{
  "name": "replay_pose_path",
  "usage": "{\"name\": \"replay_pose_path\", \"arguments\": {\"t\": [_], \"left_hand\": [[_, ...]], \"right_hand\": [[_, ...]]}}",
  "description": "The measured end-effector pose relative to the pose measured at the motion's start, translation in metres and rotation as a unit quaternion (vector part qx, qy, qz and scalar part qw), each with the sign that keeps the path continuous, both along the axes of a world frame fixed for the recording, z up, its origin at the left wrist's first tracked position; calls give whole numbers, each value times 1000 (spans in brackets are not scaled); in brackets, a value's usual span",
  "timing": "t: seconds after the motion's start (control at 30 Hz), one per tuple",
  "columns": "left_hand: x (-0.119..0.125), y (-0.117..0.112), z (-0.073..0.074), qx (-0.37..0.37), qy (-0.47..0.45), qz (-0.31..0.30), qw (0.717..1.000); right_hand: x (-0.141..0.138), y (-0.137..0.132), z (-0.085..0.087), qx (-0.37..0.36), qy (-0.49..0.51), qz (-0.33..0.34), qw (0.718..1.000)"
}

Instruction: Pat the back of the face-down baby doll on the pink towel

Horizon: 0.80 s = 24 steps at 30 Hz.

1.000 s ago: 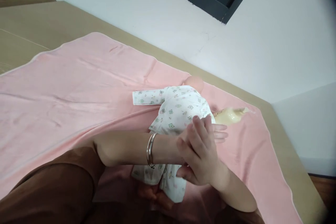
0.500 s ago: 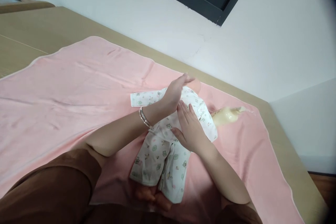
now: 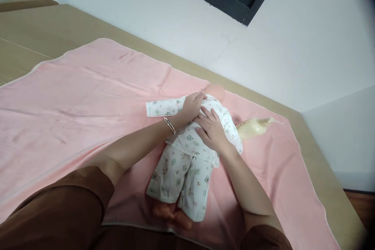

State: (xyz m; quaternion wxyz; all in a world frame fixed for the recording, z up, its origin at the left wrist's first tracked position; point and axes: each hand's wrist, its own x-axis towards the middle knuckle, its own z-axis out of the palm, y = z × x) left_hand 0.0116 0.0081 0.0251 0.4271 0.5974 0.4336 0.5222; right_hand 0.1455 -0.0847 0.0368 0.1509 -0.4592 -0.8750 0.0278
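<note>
A baby doll [image 3: 216, 91] lies on a pink blanket [image 3: 88, 86], wearing a white printed shirt [image 3: 187, 140] and matching pants [image 3: 172, 172]. Its bare feet [image 3: 181, 220] stick out of the pant legs near my body. My left hand [image 3: 191, 107] rests on the upper chest of the shirt, just below the doll's head, fingers stretched out and holding nothing. Beside it my right hand [image 3: 213, 131] lies flat on the shirt front, its fingers a little spread and their tips close to my left hand. The doll's face cannot be made out.
To the right of the doll a pale yellow baby bottle [image 3: 254, 127] lies on its side on the blanket. Beneath the blanket is a wooden tabletop [image 3: 88, 27], bordered by a white wall [image 3: 187, 39] with a dark window frame [image 3: 234, 8].
My left hand has come down from a raised, tilted pose onto the doll's chest. My right hand has flattened and spread on the shirt, and the shirt hem now hangs over the pants.
</note>
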Motion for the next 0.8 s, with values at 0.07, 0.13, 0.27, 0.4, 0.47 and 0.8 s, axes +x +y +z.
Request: {"name": "replay_pose_path", "arguments": {"t": [0.07,0.13,0.27,0.4,0.47,0.8], "left_hand": [[0,-1,-1,14,9,-2,1000],[0,-2,-1,25,22,-3,999],[0,-3,-1,19,13,2,1000],[-1,-1,-1,-21,-18,10,1000],[-2,0,-1,-29,-24,14,999],[-4,-4,-7,-37,-15,14,999]], "right_hand": [[5,4,-3,7,3,-17,1000],[11,9,-5,9,17,-53,998],[13,11,-9,2,55,-177,983],[-4,-3,-10,8,63,-240,969],[-13,-11,-9,22,34,-216,976],[9,17,2,-13,22,-64,998]]}}
